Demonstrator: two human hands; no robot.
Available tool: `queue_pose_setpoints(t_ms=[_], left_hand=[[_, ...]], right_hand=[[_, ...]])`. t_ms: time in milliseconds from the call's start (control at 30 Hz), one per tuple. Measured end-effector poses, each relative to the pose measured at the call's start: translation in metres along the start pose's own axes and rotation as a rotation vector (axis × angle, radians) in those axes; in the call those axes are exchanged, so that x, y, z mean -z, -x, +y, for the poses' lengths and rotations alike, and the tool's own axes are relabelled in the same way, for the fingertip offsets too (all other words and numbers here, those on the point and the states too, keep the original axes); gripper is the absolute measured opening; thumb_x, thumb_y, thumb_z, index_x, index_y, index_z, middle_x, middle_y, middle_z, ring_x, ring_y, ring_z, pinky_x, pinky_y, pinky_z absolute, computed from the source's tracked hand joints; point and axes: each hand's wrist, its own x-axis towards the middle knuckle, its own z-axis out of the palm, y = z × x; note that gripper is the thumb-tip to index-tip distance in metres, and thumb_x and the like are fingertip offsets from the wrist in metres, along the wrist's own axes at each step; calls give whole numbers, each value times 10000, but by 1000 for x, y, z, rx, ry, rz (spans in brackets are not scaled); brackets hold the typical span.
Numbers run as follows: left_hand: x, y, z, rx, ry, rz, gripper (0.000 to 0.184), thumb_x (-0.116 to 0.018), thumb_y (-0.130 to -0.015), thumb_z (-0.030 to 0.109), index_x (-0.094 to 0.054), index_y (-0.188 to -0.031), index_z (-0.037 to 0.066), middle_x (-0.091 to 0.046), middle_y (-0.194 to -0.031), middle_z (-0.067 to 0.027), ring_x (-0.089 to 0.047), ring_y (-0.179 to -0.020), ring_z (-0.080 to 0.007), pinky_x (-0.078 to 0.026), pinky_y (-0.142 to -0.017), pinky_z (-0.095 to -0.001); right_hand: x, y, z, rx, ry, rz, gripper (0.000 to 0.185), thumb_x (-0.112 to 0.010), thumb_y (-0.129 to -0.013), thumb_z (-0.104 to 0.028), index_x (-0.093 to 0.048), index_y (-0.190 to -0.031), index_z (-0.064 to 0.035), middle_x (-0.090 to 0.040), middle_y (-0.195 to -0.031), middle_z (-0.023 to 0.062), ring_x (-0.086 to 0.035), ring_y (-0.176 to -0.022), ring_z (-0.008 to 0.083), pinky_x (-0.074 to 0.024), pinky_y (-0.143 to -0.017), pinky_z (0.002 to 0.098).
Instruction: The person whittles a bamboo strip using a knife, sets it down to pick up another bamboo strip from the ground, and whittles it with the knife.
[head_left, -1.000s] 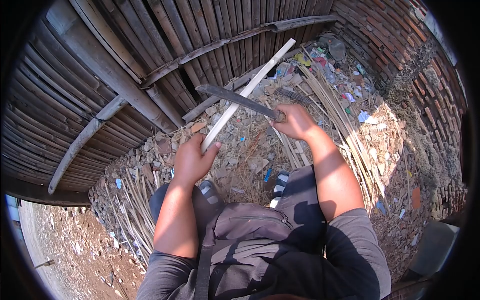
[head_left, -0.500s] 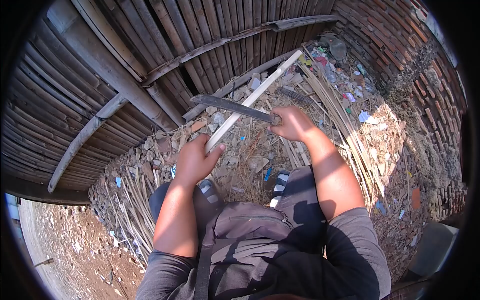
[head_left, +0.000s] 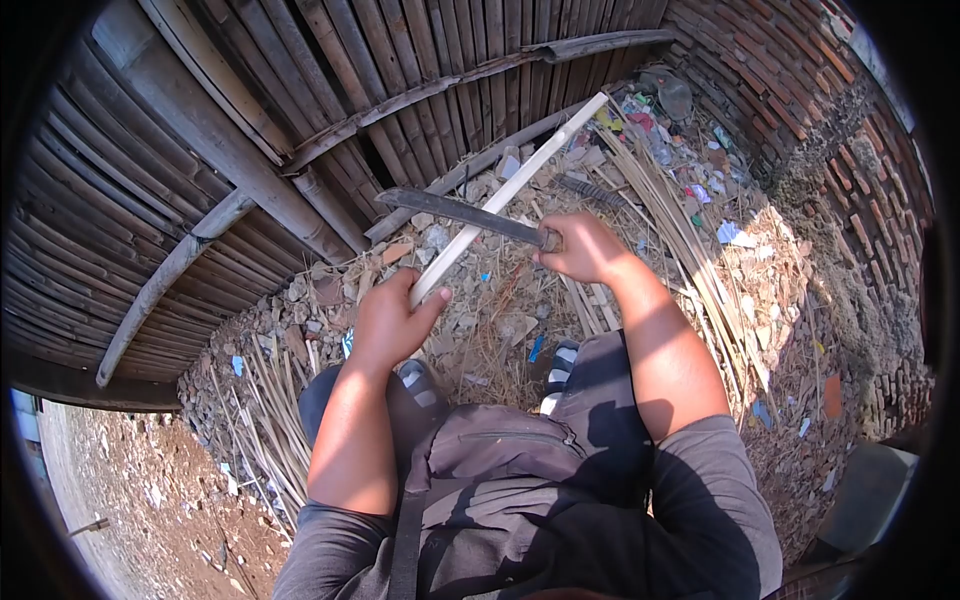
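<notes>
My left hand is wrapped round the near end of a long, pale bamboo strip, which slants away up and to the right. In my right hand is the handle of a machete with a dark, worn blade. The blade lies across the strip a little beyond my left hand, its tip pointing left toward the bamboo wall. Whether its edge cuts into the strip or only rests on it, I cannot tell. My fingers cover the strip's near end and most of the machete handle.
A bamboo slat wall rises ahead and left, a brick wall on the right. Split bamboo strips lie on the rubble to the right, with more thin strips at the left. Litter is scattered near the far corner.
The machete has shifted very slightly to the left along with my right hand. The strip's far end has risen a little. My left hand keeps its hold.
</notes>
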Motion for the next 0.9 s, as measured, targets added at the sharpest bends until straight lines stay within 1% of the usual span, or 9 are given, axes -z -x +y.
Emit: queue_pose_setpoints(t_ms=[133,233,333,433,533,633,833,900], left_hand=[[2,1,3,17,-1,-20,511,-779,-925,453,-710,-1122,-13,-724,-795,-227,-737,-770,-402,-565,-739,-477],[2,1,4,26,-11,-24,520,-777,-926,460,-706,-1127,-14,-725,-800,-230,-738,-779,-405,-565,-743,-480],[2,2,6,25,-14,-25,529,-774,-927,469,-704,-1129,-14,-724,-800,-230,-739,-787,-408,-565,-747,-484],[1,2,4,21,-15,-26,535,-771,-929,477,-702,-1128,-15,-722,-797,-231,-739,-790,-410,-564,-748,-488],[1,2,6,19,-25,-33,543,-771,-928,482,-701,-1131,-16,-722,-795,-235,-741,-789,-410,-565,-749,-490],[2,2,11,24,-37,-44,554,-774,-925,486,-702,-1146,-17,-727,-803,-238,-747,-794,-408,-570,-756,-487],[0,2,11,29,-22,-46,568,-779,-922,485,-705,-1168,-21,-739,-825,-240,-756,-812,-405,-578,-772,-479],[1,2,11,27,-21,-45,568,-781,-921,484,-705,-1169,-22,-740,-828,-240,-756,-814,-406,-578,-771,-480]], right_hand=[[0,-1,0,-1,19,-3,394,-837,-834,-318,-736,-1124,-72,-747,-1007,219,-713,-992,430,-568,-889,502],[-9,-2,4,87,50,73,414,-860,-827,-309,-736,-1108,-31,-727,-890,219,-720,-879,408,-552,-800,476],[-9,-3,3,46,19,14,410,-856,-835,-302,-736,-1116,-29,-732,-908,218,-724,-891,398,-553,-809,471],[-5,-3,-2,-22,43,-57,412,-825,-858,-346,-735,-1159,-79,-760,-1048,202,-722,-1015,414,-573,-900,501],[-9,-3,1,-27,47,-47,454,-825,-864,-355,-729,-1214,-82,-762,-1094,206,-725,-1048,407,-574,-920,492],[-14,-2,4,42,7,25,458,-853,-844,-303,-725,-1185,-26,-728,-896,226,-727,-887,394,-556,-829,472],[-11,-3,-1,-2,1,-16,421,-850,-851,-315,-730,-1152,-45,-714,-841,211,-725,-858,385,-551,-791,464],[-14,-3,2,15,-10,4,410,-851,-850,-317,-729,-1135,-50,-708,-827,208,-722,-846,382,-548,-781,462]])
